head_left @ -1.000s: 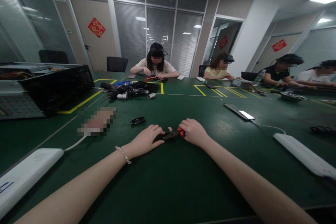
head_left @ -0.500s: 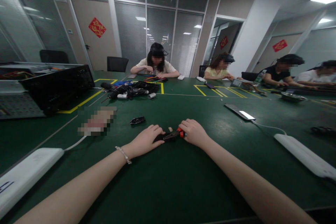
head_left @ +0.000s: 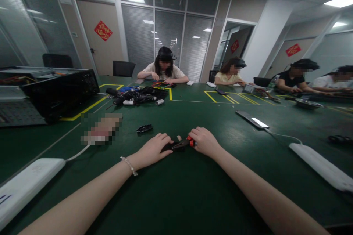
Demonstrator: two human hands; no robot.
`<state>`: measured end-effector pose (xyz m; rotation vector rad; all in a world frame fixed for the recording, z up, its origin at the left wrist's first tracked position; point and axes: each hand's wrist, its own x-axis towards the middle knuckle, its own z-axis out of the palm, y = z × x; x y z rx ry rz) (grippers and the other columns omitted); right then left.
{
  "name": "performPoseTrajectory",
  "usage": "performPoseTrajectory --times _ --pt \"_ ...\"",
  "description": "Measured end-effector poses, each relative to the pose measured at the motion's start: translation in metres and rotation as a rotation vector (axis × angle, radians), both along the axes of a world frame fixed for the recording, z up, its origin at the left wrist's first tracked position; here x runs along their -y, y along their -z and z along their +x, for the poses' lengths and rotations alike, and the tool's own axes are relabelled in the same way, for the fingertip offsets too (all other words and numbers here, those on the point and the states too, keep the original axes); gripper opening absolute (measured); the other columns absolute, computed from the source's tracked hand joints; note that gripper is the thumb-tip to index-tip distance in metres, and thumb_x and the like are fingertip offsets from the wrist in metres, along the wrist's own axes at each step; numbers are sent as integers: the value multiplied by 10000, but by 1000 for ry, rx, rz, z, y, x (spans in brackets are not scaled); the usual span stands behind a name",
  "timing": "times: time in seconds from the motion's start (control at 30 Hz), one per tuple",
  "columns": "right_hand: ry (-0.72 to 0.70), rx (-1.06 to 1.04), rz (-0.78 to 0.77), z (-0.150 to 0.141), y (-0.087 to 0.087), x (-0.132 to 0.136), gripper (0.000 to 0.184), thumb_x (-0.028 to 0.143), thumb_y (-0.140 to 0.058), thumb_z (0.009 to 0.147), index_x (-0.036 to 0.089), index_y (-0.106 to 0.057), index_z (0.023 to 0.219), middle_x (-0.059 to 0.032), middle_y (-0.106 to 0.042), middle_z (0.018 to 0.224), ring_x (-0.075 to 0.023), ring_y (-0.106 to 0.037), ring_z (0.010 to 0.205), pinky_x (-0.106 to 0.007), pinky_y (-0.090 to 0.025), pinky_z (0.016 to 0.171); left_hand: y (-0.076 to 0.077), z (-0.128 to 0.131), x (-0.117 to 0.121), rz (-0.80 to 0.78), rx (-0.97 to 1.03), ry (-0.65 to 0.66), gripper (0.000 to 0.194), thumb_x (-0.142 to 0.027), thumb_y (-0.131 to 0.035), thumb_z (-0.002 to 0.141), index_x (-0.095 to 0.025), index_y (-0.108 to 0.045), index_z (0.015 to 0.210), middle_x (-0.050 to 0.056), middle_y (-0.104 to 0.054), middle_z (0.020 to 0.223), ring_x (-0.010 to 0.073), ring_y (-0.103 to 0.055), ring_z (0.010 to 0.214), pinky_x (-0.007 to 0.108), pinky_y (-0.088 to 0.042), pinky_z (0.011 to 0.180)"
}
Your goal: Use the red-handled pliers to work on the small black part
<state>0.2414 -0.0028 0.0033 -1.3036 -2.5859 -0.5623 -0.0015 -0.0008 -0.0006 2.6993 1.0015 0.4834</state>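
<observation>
only the view shifted slightly: pliers (head_left: 185, 142) lie between 2 hands, long axis running leftward.
right hand (head_left: 204, 142) grips red handles (head_left: 190, 141); left hand (head_left: 153, 150) pinches dark part (head_left: 167, 147) by the tips, contact unclear.

I see the bare left forearm (head_left: 85, 192) slanting in from the lower left corner and the bare right forearm (head_left: 256, 185) from the lower right, both running toward a spot just below the frame's centre. The left hand (head_left: 153, 149) lies back up, fingers (head_left: 165, 139) bent in a grip, thumb (head_left: 167, 154) stretched rightward. The right hand (head_left: 205, 141) faces it, fingers curled inward, well apart from the left.
</observation>
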Motion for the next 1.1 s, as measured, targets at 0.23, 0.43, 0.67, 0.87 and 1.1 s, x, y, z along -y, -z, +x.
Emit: performPoseTrajectory --times 0.23,0.43,0.67,0.87,1.1 --pt "-3 -1 -3 -1 -1 1 191 160 -535 674 156 -564 863 -59 -564 851 -165 -462 761 -270 -332 677 -2 0 1 -29 -2 -10 222 -333 -501 822 -217 -486 1011 27 -493 994 188 -470 899 299 -399 748" --pt "2 -1 -3 0 -1 1 195 158 -537 676 159 -561 869 -51 -561 849 -160 -460 765 -265 -334 677 0 1 -1 -19 -1 -7 218 -330 -500 820 -210 -486 1001 30 -492 995 192 -467 906 303 -396 755" --pt "-8 -1 3 0 0 -1 198 152 -526 665 156 -563 859 -51 -560 845 -162 -452 754 -266 -329 669 -1 0 1 -7 -7 -7 207 -326 -498 823 -214 -482 996 27 -490 983 188 -465 892 296 -396 745" --pt "-17 12 3 -1 1 -1 217 147 -537 642 158 -563 857 -55 -558 843 -169 -449 758 -269 -329 674 -3 1 2 19 -17 -6 208 -325 -495 827 -210 -477 999 32 -486 985 193 -462 905 302 -388 768" --pt "-15 -5 -4 0 0 0 218 130 -528 651 157 -565 864 -58 -561 852 -167 -457 764 -268 -333 681 -1 1 1 -2 1 1 194 -321 -504 823 -212 -476 982 26 -491 982 186 -466 886 295 -396 745"
